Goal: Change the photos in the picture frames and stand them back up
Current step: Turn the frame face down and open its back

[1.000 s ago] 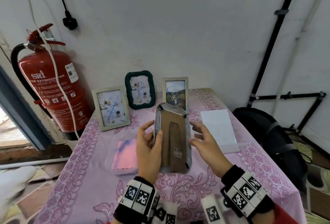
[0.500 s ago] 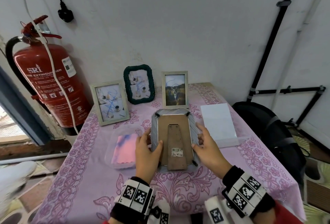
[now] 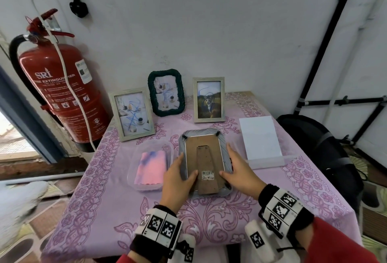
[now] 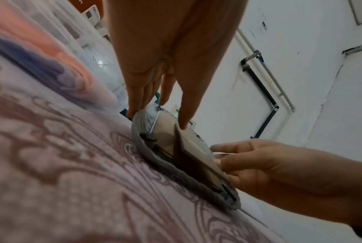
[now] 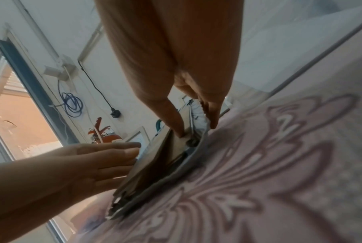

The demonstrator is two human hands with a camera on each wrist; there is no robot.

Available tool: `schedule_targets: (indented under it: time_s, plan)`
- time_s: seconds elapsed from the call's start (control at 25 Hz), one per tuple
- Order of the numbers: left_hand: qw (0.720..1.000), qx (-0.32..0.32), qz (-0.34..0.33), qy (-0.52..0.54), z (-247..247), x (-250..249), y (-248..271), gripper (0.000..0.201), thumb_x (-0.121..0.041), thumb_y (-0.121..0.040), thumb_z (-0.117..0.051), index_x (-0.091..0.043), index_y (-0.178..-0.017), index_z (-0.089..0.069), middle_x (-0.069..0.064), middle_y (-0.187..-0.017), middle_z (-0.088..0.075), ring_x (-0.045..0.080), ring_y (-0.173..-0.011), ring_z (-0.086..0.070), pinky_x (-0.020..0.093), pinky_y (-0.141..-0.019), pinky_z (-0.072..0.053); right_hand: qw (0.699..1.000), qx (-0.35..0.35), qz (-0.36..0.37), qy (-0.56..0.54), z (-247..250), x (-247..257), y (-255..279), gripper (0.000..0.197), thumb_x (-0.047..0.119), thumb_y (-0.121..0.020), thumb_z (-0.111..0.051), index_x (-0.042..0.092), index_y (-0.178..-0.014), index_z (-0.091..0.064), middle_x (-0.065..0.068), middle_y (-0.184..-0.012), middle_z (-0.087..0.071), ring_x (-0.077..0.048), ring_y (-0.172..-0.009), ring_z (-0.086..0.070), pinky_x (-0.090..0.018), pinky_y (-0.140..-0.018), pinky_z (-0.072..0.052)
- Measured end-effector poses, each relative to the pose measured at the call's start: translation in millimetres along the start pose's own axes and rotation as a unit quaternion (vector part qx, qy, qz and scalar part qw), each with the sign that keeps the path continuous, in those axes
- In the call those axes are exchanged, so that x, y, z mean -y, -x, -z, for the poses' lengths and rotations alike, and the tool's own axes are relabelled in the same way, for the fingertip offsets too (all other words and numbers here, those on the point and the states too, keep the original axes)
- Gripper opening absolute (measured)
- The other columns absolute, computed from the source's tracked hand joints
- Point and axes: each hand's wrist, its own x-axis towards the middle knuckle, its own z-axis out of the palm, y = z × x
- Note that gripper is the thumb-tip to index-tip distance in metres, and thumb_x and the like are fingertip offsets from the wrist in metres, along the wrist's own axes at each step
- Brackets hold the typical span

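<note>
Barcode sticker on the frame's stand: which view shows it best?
Head view. The barcode sticker faces the camera, unobstructed, on the cardboard stand of the face-down silver frame, between the left hand and right hand. Both wrist views see the stand edge-on; the sticker isn't visible in either.

The face-down picture frame (image 3: 204, 161) lies on the table (image 3: 230, 221). Left of it sits a plastic container (image 3: 149, 165), right of it a photo holder (image 3: 261, 140). Behind it stand three upright frames (image 3: 208, 99). A fire extinguisher (image 3: 60, 86) stands far left of it.
</note>
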Motion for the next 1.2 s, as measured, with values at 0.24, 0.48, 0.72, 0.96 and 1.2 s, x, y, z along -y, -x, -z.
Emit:
schedule_targets:
  time_s: [0.24,0.48,0.72,0.96,1.2]
  plan:
    - [0.99,0.113,0.005,-0.088,0,1,1,0.071,-0.034,-0.082,-0.068,-0.012,-0.141,-0.036,0.008,-0.141,-0.043,0.018,-0.128,-0.043,0.019,-0.105,-0.031,0.999,0.04,0.014,-0.001,6,-7,-5,0.074,0.011,-0.088,-0.062,0.012,-0.148,-0.019,-0.006,-0.155,-0.023,-0.02,-0.143,-0.023,-0.034,-0.119,-0.019]
    - [0.993,0.082,-0.04,-0.071,3,-6,6,0.058,-0.026,-0.082,-0.069,-0.013,-0.133,-0.045,0.0,-0.137,-0.047,0.014,-0.124,-0.047,0.014,-0.098,-0.033,0.994,0.067,0.036,0.077,9,-11,-3,0.052,0.018,-0.088,-0.063,0.02,-0.137,-0.045,-0.008,-0.156,-0.015,-0.015,-0.146,-0.011,-0.018,-0.113,-0.012]
    - [0.98,-0.026,-0.059,-0.188,34,-4,-7,0.05,-0.021,-0.085,-0.061,-0.017,-0.133,-0.048,0.001,-0.132,-0.055,0.018,-0.122,-0.048,0.029,-0.105,-0.034,0.995,0.061,0.049,0.065,9,-15,4,0.049,0.021,-0.089,-0.062,0.023,-0.135,-0.047,-0.007,-0.156,-0.016,-0.014,-0.146,-0.01,-0.022,-0.116,-0.013]
    - [0.99,0.02,0.006,-0.138,55,14,-7,0.04,-0.019,-0.09,-0.059,-0.015,-0.13,-0.054,0.015,-0.107,-0.067,0.024,-0.101,-0.06,0.028,-0.094,-0.043,0.996,0.038,0.065,0.04,2,-18,11,0.045,0.018,-0.091,-0.058,0.021,-0.135,-0.046,-0.003,-0.155,-0.018,-0.013,-0.146,-0.012,-0.016,-0.111,-0.012]
    - [0.99,0.005,0.051,-0.135,85,28,-15,0.039,-0.022,-0.089,-0.061,-0.017,-0.127,-0.057,0.014,-0.103,-0.067,0.025,-0.099,-0.061,0.036,-0.094,-0.047,0.997,0.033,0.06,0.035,3,-22,12,0.044,0.02,-0.091,-0.059,0.023,-0.133,-0.049,-0.004,-0.155,-0.018,-0.012,-0.145,-0.014,-0.026,-0.117,-0.015]
